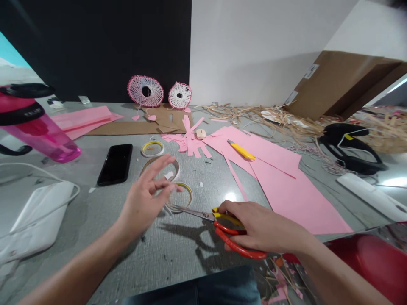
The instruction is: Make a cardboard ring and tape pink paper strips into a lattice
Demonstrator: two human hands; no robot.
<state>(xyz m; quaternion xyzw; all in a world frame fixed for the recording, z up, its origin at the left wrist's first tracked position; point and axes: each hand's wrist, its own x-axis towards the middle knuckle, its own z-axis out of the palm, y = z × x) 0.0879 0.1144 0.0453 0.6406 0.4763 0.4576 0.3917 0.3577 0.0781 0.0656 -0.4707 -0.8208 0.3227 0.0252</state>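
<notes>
My right hand (257, 226) is wrapped round the handles of a pair of scissors (219, 222) with red and yellow grips. Their blades point left, close together, above the table. My left hand (146, 197) hovers over the tape rolls, thumb and a finger pinched together near the blade tips. Whatever sits in that pinch, if anything, is too small to make out; another finger stretches out above it. Below the hand lie a tape roll (190, 195) with a yellow inner rim and a wider tape roll (177, 173), partly covered. A smaller tape roll (161, 149) lies behind.
Pink paper sheets (292, 199) bear a yellow utility knife (243, 151). Cut pink strips (190, 142) lie mid-table. On the left are a phone (115, 164), a pink bottle (54, 133) and a white charger (41, 216). Two string-wound rings (145, 91) lean against the back panel.
</notes>
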